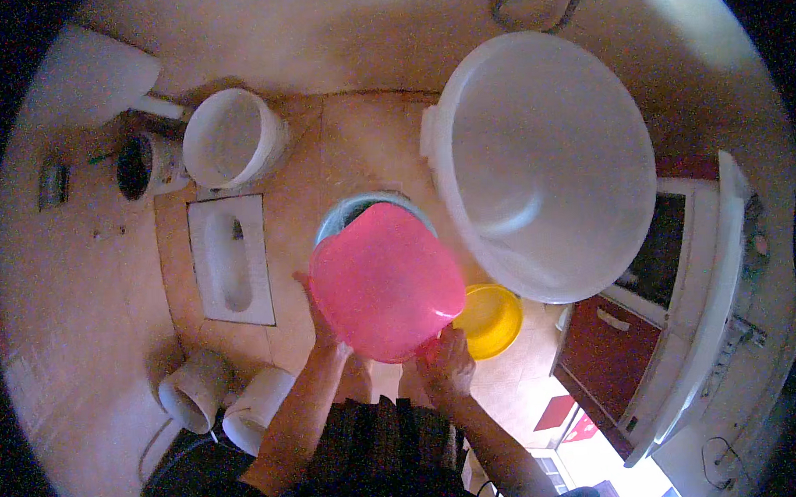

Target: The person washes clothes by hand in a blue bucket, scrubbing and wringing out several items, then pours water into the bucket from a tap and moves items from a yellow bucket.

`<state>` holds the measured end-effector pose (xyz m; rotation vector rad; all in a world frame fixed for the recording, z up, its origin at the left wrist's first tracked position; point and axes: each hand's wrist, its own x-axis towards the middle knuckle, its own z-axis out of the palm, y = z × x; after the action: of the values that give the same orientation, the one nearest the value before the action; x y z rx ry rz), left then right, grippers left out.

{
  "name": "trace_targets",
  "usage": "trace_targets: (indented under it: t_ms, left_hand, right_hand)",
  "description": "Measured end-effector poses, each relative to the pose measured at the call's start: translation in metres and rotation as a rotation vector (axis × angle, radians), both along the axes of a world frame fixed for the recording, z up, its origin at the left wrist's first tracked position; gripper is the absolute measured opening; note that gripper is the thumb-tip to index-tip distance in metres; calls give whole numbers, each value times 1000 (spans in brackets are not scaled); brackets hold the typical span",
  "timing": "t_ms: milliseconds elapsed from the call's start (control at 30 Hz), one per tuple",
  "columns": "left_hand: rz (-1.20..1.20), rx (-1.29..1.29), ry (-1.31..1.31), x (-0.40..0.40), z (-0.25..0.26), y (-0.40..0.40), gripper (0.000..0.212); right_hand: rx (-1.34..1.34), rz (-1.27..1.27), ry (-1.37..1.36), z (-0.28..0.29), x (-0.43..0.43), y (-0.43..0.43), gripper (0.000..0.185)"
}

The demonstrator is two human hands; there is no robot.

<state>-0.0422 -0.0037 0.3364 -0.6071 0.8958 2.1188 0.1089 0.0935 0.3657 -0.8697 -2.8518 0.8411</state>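
Note:
Both my hands hold a pink plastic container [386,285], rounded and squarish, in front of my body. My left hand [323,317] is along its left edge, with most of the fingers hidden. My right hand [449,365] grips its lower right edge, where a bit of pink shows at the fingers. Beyond the pink plastic, partly covered by it, a light blue round basin or bucket [334,219] stands on the tiled floor; its contents are hidden. A yellow basin [492,321] sits on the floor just right of my right hand.
A large white tub [553,164] stands at the right, beside a red-fronted cabinet [609,353]. On the left are a squat toilet [231,261], a white bucket [226,139] and a container with a dark opening [135,167]. Two white buckets [188,404] [255,408] are at lower left.

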Motion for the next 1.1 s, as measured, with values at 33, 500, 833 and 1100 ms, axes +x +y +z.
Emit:
trace_targets:
  t_ms: [33, 500, 833, 1100]
  left_hand:
    - [13, 190, 59, 8, 17, 11, 75]
    - [-68, -548, 303, 51, -11, -44, 23]
    - [-499, -1449, 942, 24, -10, -42, 24]
    - [-228, -934, 512, -19, -25, -78, 15]
  right_hand:
    - [-10, -14, -37, -3, 5, 5, 54]
    - [-1227, -1575, 471, -77, 117, 159, 47]
    - [-1328, -1307, 597, -114, 97, 198, 29]
    - [-1431, -1401, 864, -126, 93, 119, 41]
